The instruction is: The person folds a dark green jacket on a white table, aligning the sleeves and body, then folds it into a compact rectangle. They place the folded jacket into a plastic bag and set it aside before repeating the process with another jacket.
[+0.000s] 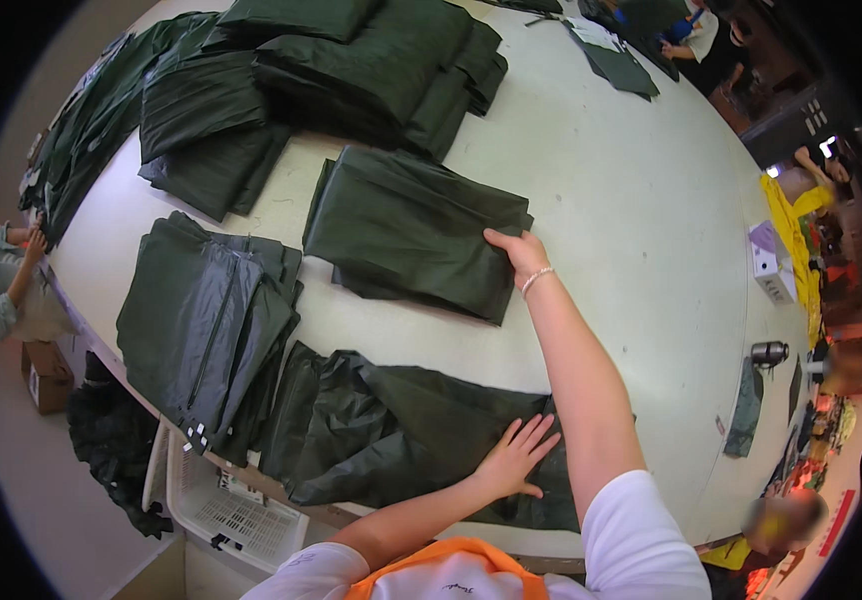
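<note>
My left hand (518,457) lies flat with fingers spread on a dark green garment (381,425) of thin, shiny fabric, laid along the table's near edge. Reaching forward, my right hand (523,258) grips the right edge of a folded dark green garment bundle (406,230) in the middle of the table. Its thumb is on top and the other fingers are hidden at the edge. Left of the laid-out garment is a stack of green garments (201,320) with a long zip-like line on the top one.
A big pile of folded green garments (361,70) covers the far left of the white table (641,250). A white plastic basket (236,520) stands below the near left edge. A metal flask (769,354) and white box (771,262) sit at right. Other people are around the table.
</note>
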Demonstrator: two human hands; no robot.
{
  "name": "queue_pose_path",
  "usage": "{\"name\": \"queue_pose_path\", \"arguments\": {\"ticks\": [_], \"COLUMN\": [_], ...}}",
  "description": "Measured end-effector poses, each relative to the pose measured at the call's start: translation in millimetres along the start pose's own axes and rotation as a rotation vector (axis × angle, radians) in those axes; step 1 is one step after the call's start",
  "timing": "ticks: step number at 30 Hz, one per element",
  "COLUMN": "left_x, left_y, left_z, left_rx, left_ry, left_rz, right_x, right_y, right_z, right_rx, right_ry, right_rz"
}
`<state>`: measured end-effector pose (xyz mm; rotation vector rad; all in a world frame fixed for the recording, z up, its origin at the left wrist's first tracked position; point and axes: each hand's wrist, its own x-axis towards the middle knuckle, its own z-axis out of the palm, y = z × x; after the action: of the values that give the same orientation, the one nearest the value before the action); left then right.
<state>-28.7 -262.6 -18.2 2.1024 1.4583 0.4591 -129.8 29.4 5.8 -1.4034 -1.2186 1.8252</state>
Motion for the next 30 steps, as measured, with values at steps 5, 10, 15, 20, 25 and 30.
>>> {"name": "queue_pose_path", "arguments": {"ticks": [5, 10, 15, 20, 25, 30], "left_x": [2, -1, -6, 0, -10, -87], "left_y": [2, 3, 9, 11, 13, 20], "left_z": [16, 22, 31, 34, 35, -35], "left_rx": [0.107, -0.322, -0.142, 0.087, 0.344, 0.673], "left_ry": [0.087, 0.076, 0.119, 0.097, 0.079, -0.207], "left_rz": [-0.004, -0.043, -0.032, -0.019, 0.071, -0.058], "right_x": [-82, -253, -351, -337, -296, -294], "right_y": [23, 75, 114, 108, 134, 143], "right_z": [-26, -120, -274, -294, -298, -317], "right_rx": [0.324, 0.653, 0.448, -0.054, -0.505, -0.868], "right_ry": [-0.178, -0.161, -0.119, 0.019, 0.147, 0.105], "right_rz": [0.024, 0.193, 0.326, 0.172, -0.151, 0.012]}}
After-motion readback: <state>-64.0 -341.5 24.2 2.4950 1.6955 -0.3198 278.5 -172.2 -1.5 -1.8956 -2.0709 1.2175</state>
